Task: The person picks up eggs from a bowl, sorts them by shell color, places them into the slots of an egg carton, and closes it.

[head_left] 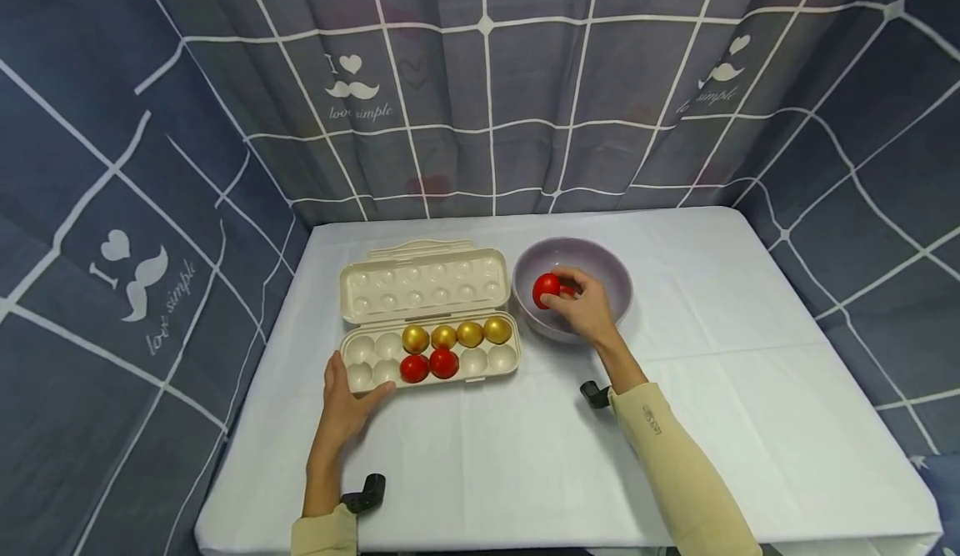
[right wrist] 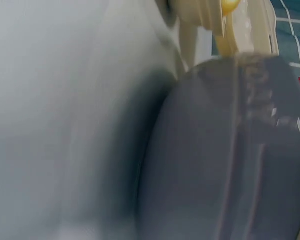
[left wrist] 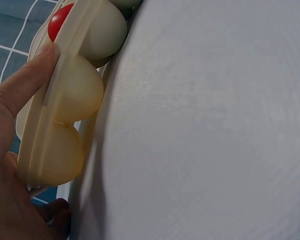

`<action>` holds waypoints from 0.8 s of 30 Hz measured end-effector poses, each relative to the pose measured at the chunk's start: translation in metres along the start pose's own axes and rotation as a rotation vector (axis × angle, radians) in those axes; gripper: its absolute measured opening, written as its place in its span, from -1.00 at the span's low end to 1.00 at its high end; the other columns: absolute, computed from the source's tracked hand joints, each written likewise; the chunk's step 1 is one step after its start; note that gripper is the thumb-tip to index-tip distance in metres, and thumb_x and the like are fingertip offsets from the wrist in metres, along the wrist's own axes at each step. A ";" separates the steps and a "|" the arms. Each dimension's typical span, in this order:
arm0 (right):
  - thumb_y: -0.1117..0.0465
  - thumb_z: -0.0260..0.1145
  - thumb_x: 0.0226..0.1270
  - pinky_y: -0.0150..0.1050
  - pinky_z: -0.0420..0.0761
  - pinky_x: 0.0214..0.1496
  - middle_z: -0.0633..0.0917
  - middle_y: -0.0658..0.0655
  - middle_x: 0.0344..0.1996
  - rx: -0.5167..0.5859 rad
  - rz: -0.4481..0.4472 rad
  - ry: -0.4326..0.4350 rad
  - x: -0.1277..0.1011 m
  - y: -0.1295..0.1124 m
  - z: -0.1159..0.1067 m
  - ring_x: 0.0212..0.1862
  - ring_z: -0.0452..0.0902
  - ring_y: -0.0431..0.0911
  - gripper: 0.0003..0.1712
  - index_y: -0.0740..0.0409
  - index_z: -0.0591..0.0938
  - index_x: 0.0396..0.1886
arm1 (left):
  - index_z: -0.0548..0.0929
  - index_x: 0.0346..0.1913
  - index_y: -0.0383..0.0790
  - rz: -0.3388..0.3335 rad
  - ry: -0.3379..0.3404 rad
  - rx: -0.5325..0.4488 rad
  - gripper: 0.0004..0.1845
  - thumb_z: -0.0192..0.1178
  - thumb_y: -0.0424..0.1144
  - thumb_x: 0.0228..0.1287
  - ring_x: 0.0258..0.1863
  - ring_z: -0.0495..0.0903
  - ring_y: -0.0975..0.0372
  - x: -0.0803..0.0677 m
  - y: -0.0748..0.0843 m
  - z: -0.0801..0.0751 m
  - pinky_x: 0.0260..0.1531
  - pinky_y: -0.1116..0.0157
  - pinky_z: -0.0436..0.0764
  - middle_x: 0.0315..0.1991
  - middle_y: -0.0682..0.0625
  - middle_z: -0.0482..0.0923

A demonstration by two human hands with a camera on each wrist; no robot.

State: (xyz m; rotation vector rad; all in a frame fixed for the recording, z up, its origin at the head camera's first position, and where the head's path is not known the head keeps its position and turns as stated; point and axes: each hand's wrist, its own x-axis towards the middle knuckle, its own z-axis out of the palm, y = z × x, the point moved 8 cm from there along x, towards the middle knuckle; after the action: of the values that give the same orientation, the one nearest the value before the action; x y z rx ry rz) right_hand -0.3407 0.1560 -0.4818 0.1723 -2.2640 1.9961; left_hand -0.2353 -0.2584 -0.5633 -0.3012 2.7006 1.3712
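A cream egg carton (head_left: 431,346) lies open on the white table (head_left: 525,456), lid folded back. Its far row holds several gold eggs (head_left: 456,336); two red eggs (head_left: 429,365) sit in the near row. My left hand (head_left: 347,402) holds the carton's front left corner, thumb on the rim; in the left wrist view the thumb (left wrist: 25,75) presses on the carton's edge (left wrist: 55,120). My right hand (head_left: 583,302) reaches into the lilac bowl (head_left: 600,266) and grips a red egg (head_left: 546,288). The right wrist view shows the bowl's outer wall (right wrist: 215,160), blurred.
Grey checked curtains (head_left: 480,81) close the table in at the back and on both sides. The table's right half is bare white cloth. The carton and bowl stand side by side, almost touching, in the middle left.
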 end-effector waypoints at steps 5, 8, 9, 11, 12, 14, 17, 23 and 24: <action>0.51 0.44 0.07 -0.36 0.61 -0.02 0.61 0.42 -0.04 0.005 -0.023 -0.055 -0.013 -0.025 0.022 -0.02 0.53 0.13 -0.51 0.52 0.57 0.06 | -0.49 0.52 -0.30 -0.013 -0.004 0.012 0.36 0.41 0.12 0.14 0.51 -0.40 -0.18 -0.001 -0.001 -0.001 0.41 -0.18 -0.17 0.54 -0.31 -0.51; 0.55 0.42 0.07 -0.20 0.63 0.03 0.59 0.44 -0.05 0.028 -0.065 -0.114 -0.024 -0.045 0.042 0.00 0.54 0.19 -0.53 0.57 0.55 0.02 | -0.48 0.52 -0.31 -0.004 0.004 0.000 0.35 0.41 0.11 0.15 0.51 -0.40 -0.18 -0.001 -0.001 -0.002 0.41 -0.18 -0.17 0.54 -0.32 -0.51; 0.55 0.42 0.06 -0.15 0.63 0.05 0.58 0.44 -0.04 0.031 -0.080 -0.130 -0.026 -0.048 0.047 0.02 0.53 0.21 -0.53 0.58 0.55 0.02 | -0.48 0.52 -0.31 0.000 0.005 -0.004 0.35 0.41 0.10 0.14 0.51 -0.40 -0.18 -0.001 0.000 -0.002 0.41 -0.18 -0.18 0.54 -0.32 -0.50; 0.57 0.42 0.05 -0.04 0.61 0.08 0.57 0.45 -0.04 0.032 -0.112 -0.160 -0.032 -0.053 0.058 0.03 0.52 0.25 -0.54 0.60 0.55 0.00 | -0.48 0.52 -0.31 0.003 0.003 -0.010 0.35 0.41 0.11 0.14 0.51 -0.40 -0.18 0.000 0.000 -0.002 0.41 -0.18 -0.18 0.54 -0.32 -0.50; 0.57 0.41 0.05 -0.01 0.59 0.10 0.56 0.46 -0.03 0.033 -0.125 -0.180 -0.035 -0.056 0.064 0.04 0.52 0.26 -0.55 0.60 0.54 -0.01 | -0.48 0.52 -0.31 0.003 0.002 -0.011 0.35 0.41 0.11 0.14 0.51 -0.40 -0.18 0.000 0.000 -0.002 0.41 -0.18 -0.18 0.54 -0.33 -0.50; 0.57 0.41 0.06 0.05 0.58 0.10 0.55 0.46 -0.03 0.017 -0.143 -0.216 -0.040 -0.058 0.076 0.04 0.52 0.27 -0.55 0.61 0.54 -0.01 | -0.48 0.52 -0.31 -0.003 0.001 -0.007 0.36 0.41 0.12 0.13 0.51 -0.40 -0.18 0.000 0.000 -0.002 0.41 -0.18 -0.18 0.54 -0.32 -0.49; 0.58 0.41 0.07 0.10 0.58 0.09 0.53 0.48 -0.03 0.004 -0.167 -0.276 -0.047 -0.059 0.094 0.04 0.52 0.29 -0.54 0.62 0.52 0.01 | -0.48 0.52 -0.31 -0.011 0.005 -0.006 0.36 0.42 0.11 0.14 0.51 -0.40 -0.18 -0.001 -0.001 -0.003 0.41 -0.18 -0.18 0.54 -0.32 -0.50; 0.52 0.46 0.05 0.02 0.61 0.05 0.59 0.37 -0.04 -0.099 -0.242 -0.347 -0.052 -0.031 0.122 -0.01 0.56 0.20 -0.50 0.53 0.55 0.03 | -0.47 0.53 -0.29 -0.009 0.001 -0.016 0.36 0.42 0.12 0.13 0.51 -0.39 -0.18 -0.002 0.000 -0.002 0.40 -0.19 -0.17 0.54 -0.32 -0.50; 0.49 0.48 0.03 -0.02 0.60 0.05 0.61 0.31 -0.05 -0.148 -0.255 -0.346 -0.051 -0.023 0.125 -0.02 0.56 0.14 -0.50 0.49 0.58 0.03 | -0.47 0.53 -0.28 -0.009 -0.001 -0.018 0.36 0.42 0.12 0.13 0.51 -0.38 -0.18 -0.002 0.000 -0.001 0.40 -0.19 -0.17 0.54 -0.32 -0.50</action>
State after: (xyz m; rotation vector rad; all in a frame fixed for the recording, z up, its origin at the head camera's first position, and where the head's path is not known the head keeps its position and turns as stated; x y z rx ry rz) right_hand -0.2880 0.0296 -0.4833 0.8043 -2.4235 1.7712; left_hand -0.2339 -0.2589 -0.5620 -0.3133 2.6842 1.3939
